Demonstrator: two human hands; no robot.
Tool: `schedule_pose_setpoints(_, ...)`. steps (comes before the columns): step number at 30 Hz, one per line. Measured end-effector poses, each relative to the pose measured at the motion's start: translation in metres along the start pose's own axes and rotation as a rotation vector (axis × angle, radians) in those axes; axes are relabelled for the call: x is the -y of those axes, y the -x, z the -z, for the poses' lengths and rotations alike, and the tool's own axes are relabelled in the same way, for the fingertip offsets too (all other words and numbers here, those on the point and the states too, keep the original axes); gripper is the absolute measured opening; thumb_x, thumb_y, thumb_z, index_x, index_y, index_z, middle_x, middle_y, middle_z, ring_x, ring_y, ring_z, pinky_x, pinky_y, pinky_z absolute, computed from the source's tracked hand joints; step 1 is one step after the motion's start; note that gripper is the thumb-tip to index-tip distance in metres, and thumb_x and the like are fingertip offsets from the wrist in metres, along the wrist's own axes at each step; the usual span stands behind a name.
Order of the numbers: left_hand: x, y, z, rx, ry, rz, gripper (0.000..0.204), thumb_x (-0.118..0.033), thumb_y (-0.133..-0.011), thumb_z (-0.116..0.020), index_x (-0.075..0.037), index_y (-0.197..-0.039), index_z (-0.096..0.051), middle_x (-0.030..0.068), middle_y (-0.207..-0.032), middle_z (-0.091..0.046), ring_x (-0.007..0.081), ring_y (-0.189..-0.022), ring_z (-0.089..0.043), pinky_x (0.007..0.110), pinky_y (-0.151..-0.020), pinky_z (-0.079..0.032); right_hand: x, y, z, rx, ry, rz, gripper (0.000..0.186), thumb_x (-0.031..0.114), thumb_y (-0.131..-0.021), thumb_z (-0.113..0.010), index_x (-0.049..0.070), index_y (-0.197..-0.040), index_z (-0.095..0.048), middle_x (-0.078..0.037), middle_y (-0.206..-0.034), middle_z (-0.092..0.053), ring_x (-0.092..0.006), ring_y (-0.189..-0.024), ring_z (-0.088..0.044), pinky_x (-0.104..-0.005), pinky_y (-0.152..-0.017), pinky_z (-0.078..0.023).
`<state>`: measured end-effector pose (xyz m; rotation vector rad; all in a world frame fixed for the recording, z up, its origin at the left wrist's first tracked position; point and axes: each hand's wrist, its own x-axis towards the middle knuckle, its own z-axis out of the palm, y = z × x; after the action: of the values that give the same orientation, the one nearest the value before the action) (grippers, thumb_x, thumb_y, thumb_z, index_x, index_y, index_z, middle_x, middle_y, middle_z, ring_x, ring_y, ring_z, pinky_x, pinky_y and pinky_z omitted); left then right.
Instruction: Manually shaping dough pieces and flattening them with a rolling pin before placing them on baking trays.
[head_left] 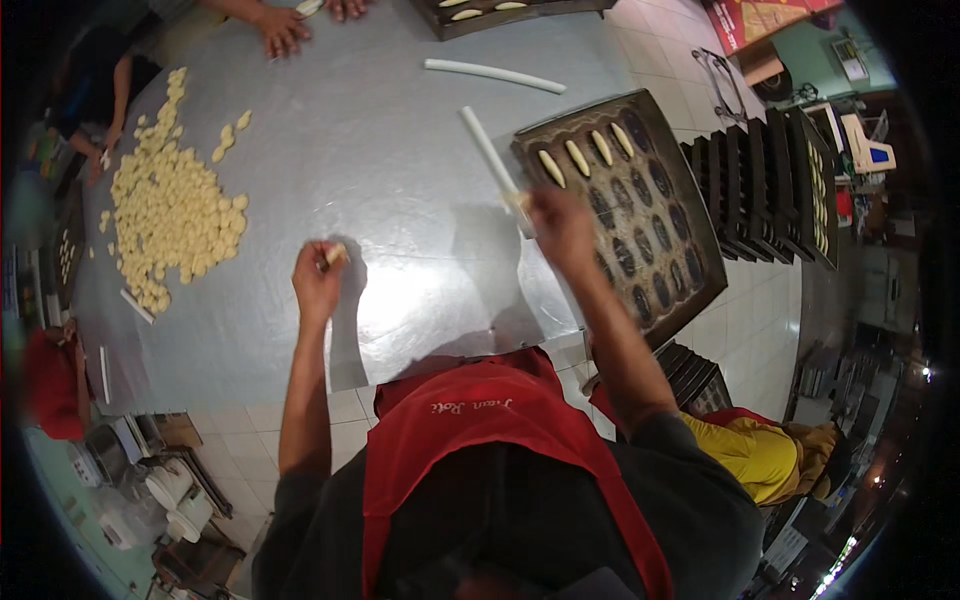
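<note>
My left hand [318, 272] is closed around a small pale dough piece [335, 254] just above the steel table [380, 150]. My right hand [560, 222] grips another dough piece [518, 203] at the near left corner of a dark moulded baking tray [680, 290]. Several oblong dough pieces [585, 155] lie in the tray's far row; the other moulds show no dough. A white rod [487, 148] lies on the table, ending near my right hand. A heap of dough pieces [170, 215] covers the table's left part.
A second white rod [494, 74] lies farther back. Another filled tray [480, 12] sits at the far edge. Another person's hands [282, 30] work at the far side, and a hand [98, 160] at the left. Stacked dark trays [770, 180] stand right of the table.
</note>
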<state>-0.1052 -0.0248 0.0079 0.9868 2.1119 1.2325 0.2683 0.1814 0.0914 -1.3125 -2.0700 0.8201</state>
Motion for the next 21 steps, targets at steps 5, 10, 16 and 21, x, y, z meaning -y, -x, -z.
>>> schedule_pose_setpoints(5,-0.06,0.071,-0.042,0.005,0.296,0.162,0.017,-0.006,-0.102,-0.075,-0.001,-0.117,-0.07,0.0042,-0.101,-0.073,0.0103,-0.09,-0.067,0.026,-0.084,-0.054,-0.083,-0.111,0.128,-0.736,-0.484,0.116,0.025,0.013,-0.104,-0.076,0.002,-0.125,-0.067,-0.009,-0.095,-0.072,-0.0132,-0.08,-0.066,-0.0312,-0.07,-0.055)
schedule_pose_setpoints(10,-0.034,0.093,-0.072,0.042,0.318,0.306,0.024,-0.003,-0.103,-0.072,-0.002,-0.127,-0.069,0.0042,-0.113,-0.073,0.0113,-0.101,-0.068,0.028,-0.087,-0.055,-0.212,-0.135,0.154,-0.386,0.567,-0.164,0.03,0.015,-0.097,-0.077,-0.002,-0.119,-0.067,-0.017,-0.1,-0.073,-0.0341,-0.089,-0.071,-0.0418,-0.081,-0.058)
schedule_pose_setpoints(16,-0.09,0.095,-0.148,0.04,0.296,0.156,0.031,-0.001,-0.098,-0.077,-0.003,-0.128,-0.068,0.0086,-0.112,-0.072,0.0177,-0.096,-0.071,0.032,-0.087,-0.058,-0.073,-0.068,0.017,-0.105,0.107,0.361,0.033,0.006,-0.09,-0.073,-0.001,-0.121,-0.069,-0.022,-0.116,-0.071,-0.0439,-0.105,-0.066,-0.0509,-0.097,-0.053)
schedule_pose_setpoints(21,-0.089,0.104,-0.151,0.133,-0.414,-0.437,0.044,-0.019,-0.093,-0.082,-0.005,-0.133,-0.071,0.0145,-0.132,-0.071,0.038,-0.113,-0.068,0.047,-0.096,-0.057,-0.036,-0.029,-0.09,-0.139,0.487,0.331,0.039,0.01,-0.093,-0.077,-0.002,-0.129,-0.068,-0.022,-0.122,-0.071,-0.0439,-0.112,-0.065,-0.0479,-0.104,-0.053)
